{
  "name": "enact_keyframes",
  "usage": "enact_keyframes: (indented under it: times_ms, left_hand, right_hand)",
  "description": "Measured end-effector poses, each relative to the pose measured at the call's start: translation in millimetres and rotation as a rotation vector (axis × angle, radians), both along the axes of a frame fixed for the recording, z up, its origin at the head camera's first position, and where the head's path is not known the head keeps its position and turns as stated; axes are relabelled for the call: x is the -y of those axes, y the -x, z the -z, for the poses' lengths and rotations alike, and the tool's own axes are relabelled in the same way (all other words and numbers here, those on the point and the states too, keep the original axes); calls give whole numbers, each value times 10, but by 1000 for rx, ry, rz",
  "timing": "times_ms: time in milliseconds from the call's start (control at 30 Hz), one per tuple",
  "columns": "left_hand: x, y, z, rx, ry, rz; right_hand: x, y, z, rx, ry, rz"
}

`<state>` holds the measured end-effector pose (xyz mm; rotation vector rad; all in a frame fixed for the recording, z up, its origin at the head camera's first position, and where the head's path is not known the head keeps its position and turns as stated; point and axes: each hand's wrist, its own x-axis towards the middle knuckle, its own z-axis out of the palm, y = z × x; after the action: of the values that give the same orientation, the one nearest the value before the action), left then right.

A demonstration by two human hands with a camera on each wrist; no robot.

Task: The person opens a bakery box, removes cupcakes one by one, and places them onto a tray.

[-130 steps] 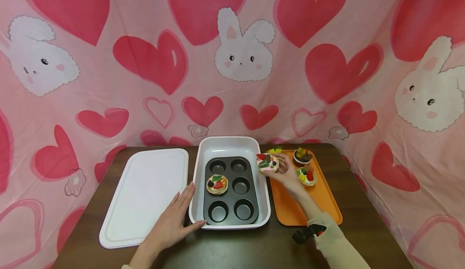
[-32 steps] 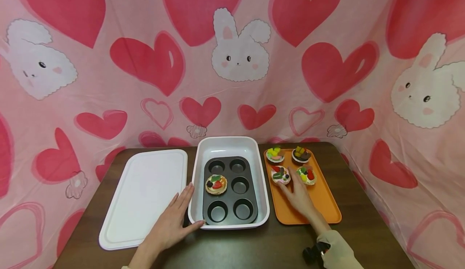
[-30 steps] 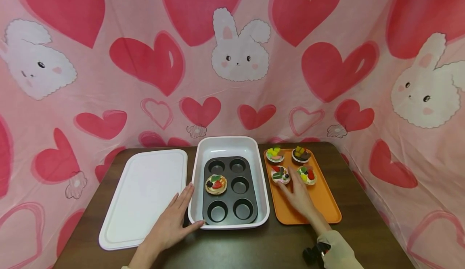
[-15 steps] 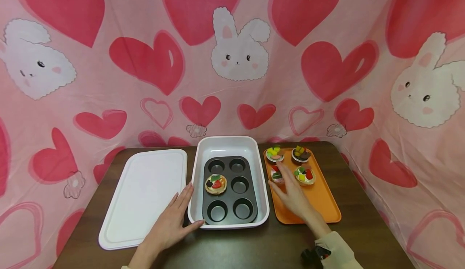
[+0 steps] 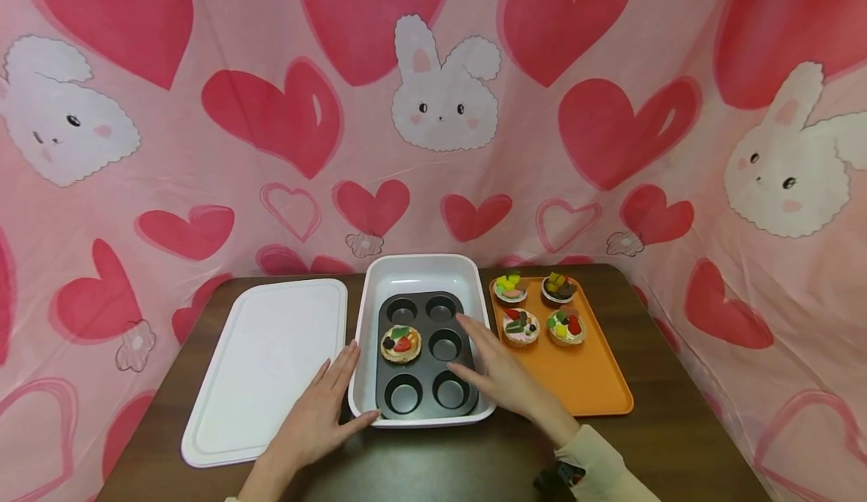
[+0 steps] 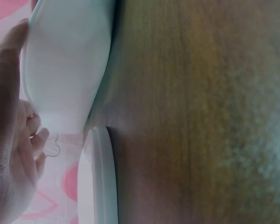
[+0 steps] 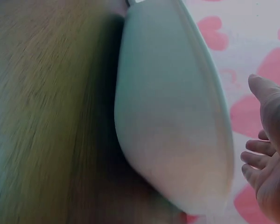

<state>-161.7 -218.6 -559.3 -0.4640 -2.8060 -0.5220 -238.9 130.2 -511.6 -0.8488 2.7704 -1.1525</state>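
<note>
My left hand rests against the near left side of a white rectangular tub, its fingers straight along the rim and thumb at the front corner. Inside the tub lies a dark muffin pan; a fruit-topped tart sits in its left middle cup, while the other cups are bare. Over the pan's right side hovers my right hand, fingers extended and apart, holding nothing. In the right wrist view this hand is above the tub's wall.
On the right, an orange tray bears several small pastries, among them a strawberry tart, a berry tart and a chocolate cupcake. A white lid-like board lies left of the tub. A patterned pink cloth hangs behind the dark table.
My right hand first carried the strawberry tart beside the tub, then let go of it on the orange tray. Since then it has moved left over the muffin pan. The left hand stays put.
</note>
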Motion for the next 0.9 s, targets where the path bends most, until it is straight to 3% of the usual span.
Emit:
enact_keyframes:
  times_ms: [233, 500, 700, 900]
  left_hand:
    - [4, -5, 11, 44, 29, -17]
    - [5, 10, -13, -19, 46, -9]
    - [-21, 6, -30, -42, 52, 21]
    - [-20, -10, -41, -68, 59, 1]
  right_hand:
    - [344, 124, 69, 30, -71, -93]
    - [700, 432, 118, 129, -126, -125]
    - [854, 568, 173, 125, -100, -149]
    - [897, 625, 205, 137, -41, -130]
